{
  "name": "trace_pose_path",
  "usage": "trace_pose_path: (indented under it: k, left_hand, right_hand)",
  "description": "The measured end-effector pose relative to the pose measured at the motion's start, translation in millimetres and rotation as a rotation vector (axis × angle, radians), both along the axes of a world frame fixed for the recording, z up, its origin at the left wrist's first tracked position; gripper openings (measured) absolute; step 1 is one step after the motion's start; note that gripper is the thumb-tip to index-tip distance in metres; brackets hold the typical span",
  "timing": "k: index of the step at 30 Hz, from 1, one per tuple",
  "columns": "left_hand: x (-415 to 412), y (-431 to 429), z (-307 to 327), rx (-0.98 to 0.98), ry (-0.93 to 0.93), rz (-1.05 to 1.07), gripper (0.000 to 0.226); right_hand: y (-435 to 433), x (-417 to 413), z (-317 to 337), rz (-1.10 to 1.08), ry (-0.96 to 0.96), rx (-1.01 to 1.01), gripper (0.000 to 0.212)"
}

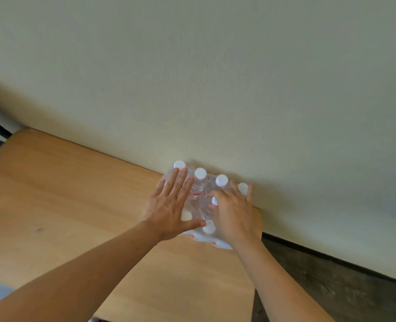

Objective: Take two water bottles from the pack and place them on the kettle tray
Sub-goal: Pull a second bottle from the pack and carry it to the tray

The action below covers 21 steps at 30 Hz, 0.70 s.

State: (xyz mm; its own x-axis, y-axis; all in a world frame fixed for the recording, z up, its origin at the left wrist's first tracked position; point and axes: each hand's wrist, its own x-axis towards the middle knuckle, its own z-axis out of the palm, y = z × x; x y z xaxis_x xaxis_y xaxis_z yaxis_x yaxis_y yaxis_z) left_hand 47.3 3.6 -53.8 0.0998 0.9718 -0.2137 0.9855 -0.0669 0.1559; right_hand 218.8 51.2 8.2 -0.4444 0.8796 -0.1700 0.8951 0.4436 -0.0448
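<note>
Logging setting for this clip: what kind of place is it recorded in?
Probably an indoor room, perhaps a hotel or home; hard to tell. A plain cream wall meets a light wooden table, with dark flooring below. Both hands rest on a shrink-wrapped pack of water bottles.

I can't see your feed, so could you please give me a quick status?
Both hands, left and right, flat on bottle pack, nothing gripped. Pack against wall. Kettle tray not in view.
</note>
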Motion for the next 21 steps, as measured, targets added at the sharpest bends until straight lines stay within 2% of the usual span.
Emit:
trace_pose_path:
  k: [3, 6, 10, 12, 15, 17, 21]
  left_hand:
    - [-1, 0, 10, -0.061, -0.022, -0.002, 0.115]
    - [-2, -1, 34, -0.124, -0.125, 0.009, 0.113]
    - [-4, -5, 89, -0.104, -0.502, 0.207, 0.112]
    - [-6, -9, 118, -0.052, -0.701, 0.288, 0.104]
    - [-18, -16, 165, 0.087, -0.926, 0.281, 0.090]
    - [-36, -26, 197, 0.180, -0.916, 0.244, 0.082]
    - [-81, -56, 246, 0.290, -0.800, 0.152, 0.082]
  right_hand:
    - [-4, 0, 26, 0.026, 0.049, 0.027, 0.033]
    - [-13, -8, 74, -0.031, 0.315, 0.011, 0.023]
    - [-32, -27, 163, -0.062, 0.536, 0.075, 0.024]
    - [-45, -41, 209, -0.038, 0.581, 0.158, 0.021]
    - [-67, -67, 275, -0.030, 0.593, 0.273, 0.021]
    - [-83, -84, 308, -0.018, 0.552, 0.335, 0.022]
    - [-116, -116, 355, -0.038, 0.557, 0.361, 0.028]
